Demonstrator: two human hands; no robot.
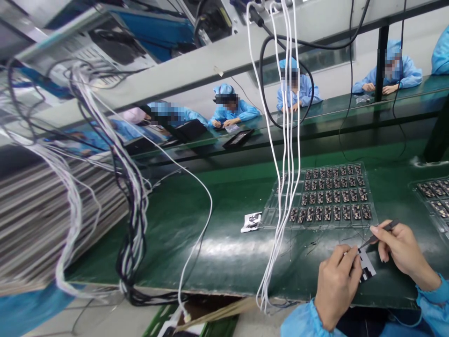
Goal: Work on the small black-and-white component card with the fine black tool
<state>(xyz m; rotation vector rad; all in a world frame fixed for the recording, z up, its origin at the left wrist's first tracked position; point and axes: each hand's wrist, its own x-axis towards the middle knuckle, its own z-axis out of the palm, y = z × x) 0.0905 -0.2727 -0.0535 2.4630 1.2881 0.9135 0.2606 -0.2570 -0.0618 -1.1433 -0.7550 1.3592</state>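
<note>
At the lower right, my right hand (pixel 403 248) grips dark tweezers (pixel 380 234) between thumb and fingers, their tip slanting down and left. The tip reaches the fingertips of my left hand (pixel 338 283). Those fingers are closed at the left edge of a small white sheet with black patches (pixel 367 264), partly covered by the hand. Just beyond both hands lies a clear plastic tray (pixel 273 217) with rows of small circuit boards (pixel 328 196). Another white sheet with black patches (pixel 251 222) rests by the tray's left corner.
White cables (pixel 288 140) hang down in front of the tray. Bundled black and white cables (pixel 131 224) hang at left near stacked boards (pixel 63 210). A second tray of circuit boards (pixel 435 192) lies at the right edge. Several people in blue work across the green table (pixel 217 252).
</note>
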